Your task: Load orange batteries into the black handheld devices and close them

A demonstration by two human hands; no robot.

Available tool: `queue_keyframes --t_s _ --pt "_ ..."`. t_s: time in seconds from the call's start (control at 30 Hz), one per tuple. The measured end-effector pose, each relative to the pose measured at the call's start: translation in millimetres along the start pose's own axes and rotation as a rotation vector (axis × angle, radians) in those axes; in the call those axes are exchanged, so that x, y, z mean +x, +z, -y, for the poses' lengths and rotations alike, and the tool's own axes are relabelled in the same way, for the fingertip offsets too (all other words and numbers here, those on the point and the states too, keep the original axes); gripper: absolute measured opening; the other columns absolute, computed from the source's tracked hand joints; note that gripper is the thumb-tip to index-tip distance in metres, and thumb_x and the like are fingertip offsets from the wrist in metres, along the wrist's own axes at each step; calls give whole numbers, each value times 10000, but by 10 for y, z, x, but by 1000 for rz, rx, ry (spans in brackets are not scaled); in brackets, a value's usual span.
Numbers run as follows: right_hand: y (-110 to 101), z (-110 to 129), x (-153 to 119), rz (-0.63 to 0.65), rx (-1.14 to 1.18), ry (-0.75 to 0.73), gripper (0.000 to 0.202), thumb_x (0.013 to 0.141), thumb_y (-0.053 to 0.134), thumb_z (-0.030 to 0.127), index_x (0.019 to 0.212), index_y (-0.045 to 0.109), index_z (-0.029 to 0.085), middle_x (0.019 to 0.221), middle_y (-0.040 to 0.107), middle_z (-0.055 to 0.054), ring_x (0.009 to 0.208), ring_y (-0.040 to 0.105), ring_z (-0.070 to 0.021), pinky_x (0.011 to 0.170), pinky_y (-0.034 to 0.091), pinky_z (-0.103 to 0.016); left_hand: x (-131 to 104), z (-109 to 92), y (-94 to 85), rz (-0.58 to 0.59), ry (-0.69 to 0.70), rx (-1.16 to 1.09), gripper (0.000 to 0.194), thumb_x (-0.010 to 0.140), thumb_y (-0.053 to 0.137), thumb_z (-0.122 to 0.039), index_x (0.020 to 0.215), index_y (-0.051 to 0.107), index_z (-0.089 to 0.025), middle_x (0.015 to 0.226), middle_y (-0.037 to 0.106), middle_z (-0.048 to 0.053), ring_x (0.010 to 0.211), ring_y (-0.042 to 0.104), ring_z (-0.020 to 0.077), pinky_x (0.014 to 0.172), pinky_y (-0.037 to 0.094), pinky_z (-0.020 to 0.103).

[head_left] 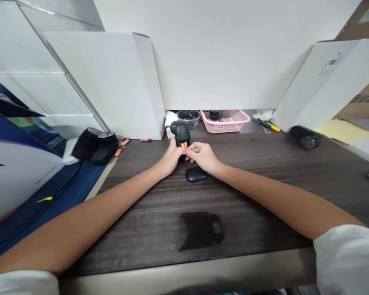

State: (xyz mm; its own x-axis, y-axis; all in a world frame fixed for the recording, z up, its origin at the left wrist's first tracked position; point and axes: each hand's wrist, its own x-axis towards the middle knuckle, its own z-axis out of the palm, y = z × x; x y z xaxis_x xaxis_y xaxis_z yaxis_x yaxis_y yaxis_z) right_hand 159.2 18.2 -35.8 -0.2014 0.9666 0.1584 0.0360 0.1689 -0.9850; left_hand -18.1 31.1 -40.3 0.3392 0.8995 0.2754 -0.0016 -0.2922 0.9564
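Note:
A black device [180, 130] with a rounded top stands upright in my left hand [171, 158], whose fingers wrap its lower left side. Orange batteries [184, 145] show in the opening on its near face. My right hand [203, 156] is closed beside that opening, its fingertips pinched together at the batteries; what lies between them is too small to tell. Just below my hands, a small black rounded cover [196, 174] lies on the table. Nearer to me rests a flat, dark, notched piece [201, 230].
Loose orange batteries [119, 151] lie at the left, with another battery [146, 140] farther back. Along the back are a clear bowl [188, 119], a pink basket [226, 127] and a yellow-handled tool [273, 127]. Black devices [95, 146] stand left; a black cylinder [306, 137] lies right.

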Motion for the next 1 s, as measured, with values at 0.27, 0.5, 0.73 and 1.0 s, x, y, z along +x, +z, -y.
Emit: queue_keyframes --t_s 0.27,0.5,0.73,1.0 --pt "-90 -15 88 -11 154 2 463 726 946 576 745 687 193 647 721 -8 568 650 -134 563 495 -253 -7 12 37 77 143 117 781 908 826 -391 1554 417 -234 1489 604 129 1452 559 322 1255 438 502" --pt "-175 -48 132 -179 105 -75 534 905 739 717 769 608 217 630 669 15 471 532 -89 470 418 -226 37 14 57 -6 8 -35 650 913 815 -500 1414 569 -168 1464 674 176 1368 647 355 1120 568 523" --pt "-203 -84 134 -192 44 -207 804 818 867 660 1429 482 306 1003 762 -1 671 693 -152 562 583 -271 -61 -111 55 -45 154 282 568 989 742 -407 1502 644 -184 1480 720 124 1374 668 318 1235 482 500" --pt "-183 -128 126 -128 -51 -384 827 897 815 639 1555 423 326 1292 737 -93 1085 766 -293 951 675 -491 -25 -131 38 21 104 354 476 958 753 -435 1344 645 -177 1367 741 120 1302 687 304 1175 510 479"
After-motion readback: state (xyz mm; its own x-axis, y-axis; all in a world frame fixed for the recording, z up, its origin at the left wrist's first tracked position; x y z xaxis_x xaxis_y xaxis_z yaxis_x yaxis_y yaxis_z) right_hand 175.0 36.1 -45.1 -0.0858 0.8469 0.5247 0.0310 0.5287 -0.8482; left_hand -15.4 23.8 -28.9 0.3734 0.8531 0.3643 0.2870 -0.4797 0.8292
